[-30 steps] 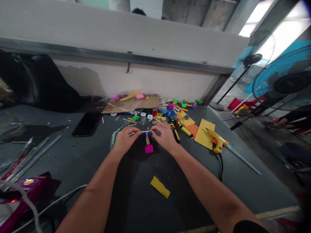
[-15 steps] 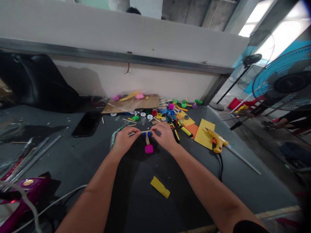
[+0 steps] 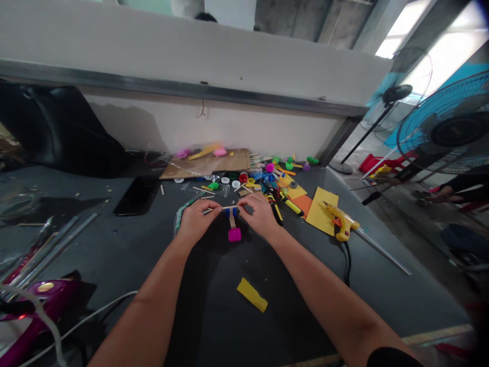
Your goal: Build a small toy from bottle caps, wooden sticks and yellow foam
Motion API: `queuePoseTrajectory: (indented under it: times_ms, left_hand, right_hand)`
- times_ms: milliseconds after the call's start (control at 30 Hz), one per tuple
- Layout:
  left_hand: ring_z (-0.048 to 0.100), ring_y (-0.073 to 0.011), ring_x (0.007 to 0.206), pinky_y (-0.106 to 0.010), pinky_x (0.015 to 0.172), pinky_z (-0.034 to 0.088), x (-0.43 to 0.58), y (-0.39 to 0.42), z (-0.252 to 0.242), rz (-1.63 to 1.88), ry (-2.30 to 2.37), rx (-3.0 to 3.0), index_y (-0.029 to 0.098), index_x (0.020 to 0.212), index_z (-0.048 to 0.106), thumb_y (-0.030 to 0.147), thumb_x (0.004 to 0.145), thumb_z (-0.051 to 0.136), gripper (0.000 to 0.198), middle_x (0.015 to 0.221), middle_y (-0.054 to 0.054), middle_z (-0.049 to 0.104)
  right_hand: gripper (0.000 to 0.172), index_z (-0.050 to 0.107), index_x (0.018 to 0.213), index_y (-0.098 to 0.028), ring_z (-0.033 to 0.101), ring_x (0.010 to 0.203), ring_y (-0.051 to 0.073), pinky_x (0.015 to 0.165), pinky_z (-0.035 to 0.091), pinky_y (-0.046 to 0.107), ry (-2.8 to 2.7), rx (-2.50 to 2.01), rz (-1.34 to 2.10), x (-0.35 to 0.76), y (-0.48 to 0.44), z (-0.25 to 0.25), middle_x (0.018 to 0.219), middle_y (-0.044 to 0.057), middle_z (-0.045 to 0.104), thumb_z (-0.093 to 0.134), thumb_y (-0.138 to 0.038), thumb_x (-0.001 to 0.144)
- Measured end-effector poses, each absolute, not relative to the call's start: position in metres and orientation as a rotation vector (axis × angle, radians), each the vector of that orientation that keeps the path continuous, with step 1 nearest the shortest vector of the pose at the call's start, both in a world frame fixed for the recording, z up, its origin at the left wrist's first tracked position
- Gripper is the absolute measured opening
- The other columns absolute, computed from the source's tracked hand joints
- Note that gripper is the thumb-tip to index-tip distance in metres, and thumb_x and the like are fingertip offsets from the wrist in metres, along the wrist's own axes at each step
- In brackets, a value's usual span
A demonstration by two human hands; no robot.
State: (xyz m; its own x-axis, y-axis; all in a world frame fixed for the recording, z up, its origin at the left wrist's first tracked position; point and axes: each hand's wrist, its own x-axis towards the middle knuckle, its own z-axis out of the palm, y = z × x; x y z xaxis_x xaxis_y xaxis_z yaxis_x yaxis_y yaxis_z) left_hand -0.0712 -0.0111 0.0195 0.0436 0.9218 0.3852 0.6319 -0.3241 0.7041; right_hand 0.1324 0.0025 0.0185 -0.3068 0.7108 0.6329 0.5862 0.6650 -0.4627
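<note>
Watching from afar, I see a bright magenta, rounded-square block [image 3: 235, 234] on narrow pale wooden sticks [image 3: 233, 221], with a dark blue piece [image 3: 228, 212] at their far end, between the hands over the dark grey tabletop [image 3: 214, 285]. My left hand [image 3: 197, 218] pinches one end of a slim pale crossbar [image 3: 229, 208], fingertips together; my right hand [image 3: 256, 213] pinches the other (whether either touches the blue piece, I cannot tell).
</note>
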Motion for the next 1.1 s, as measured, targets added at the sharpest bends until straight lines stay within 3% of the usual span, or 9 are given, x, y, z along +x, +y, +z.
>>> queuePoseTrajectory:
  times_ms: [767, 967, 1100]
  left_hand:
    - [0.063, -0.0172, 0.08, -0.029, 0.077, 0.049, -0.071, -0.013, 0.02, 1.173, 1.557, 1.977, 0.023, 0.077, 0.068, 0.032, 0.077, 0.061, 0.012, 0.082, -0.001, 0.07]
    - [0.061, -0.018, 0.096, -0.032, 0.087, 0.047, -0.063, -0.021, 0.036, 1.394, 1.376, 2.064, 0.021, 0.098, 0.065, 0.029, 0.082, 0.057, 0.02, 0.1, -0.004, 0.067]
    - [0.059, -0.019, 0.095, -0.035, 0.089, 0.045, -0.054, -0.025, 0.044, 1.454, 1.304, 2.34, 0.021, 0.092, 0.066, 0.023, 0.079, 0.061, 0.014, 0.094, -0.004, 0.067]
  right_hand:
    - [0.008, 0.06, 0.076, -0.022, 0.054, 0.083, 0.019, 0.081, 0.043, 0.035, -2.013, -0.965, 0.174, 0.131, 0.002, 0.018, 0.078, 0.002, 0.062, 0.055, -0.017, 0.081]
    - [0.009, 0.061, 0.076, -0.022, 0.054, 0.085, 0.019, 0.082, 0.041, 0.034, -2.009, -0.967, 0.139, 0.129, -0.004, 0.035, 0.079, 0.003, 0.063, 0.054, -0.02, 0.081]
    - [0.006, 0.062, 0.077, -0.021, 0.055, 0.086, 0.018, 0.084, 0.038, 0.034, -2.058, -0.962, 0.123, 0.127, -0.011, 0.052, 0.081, 0.002, 0.064, 0.056, -0.019, 0.079]
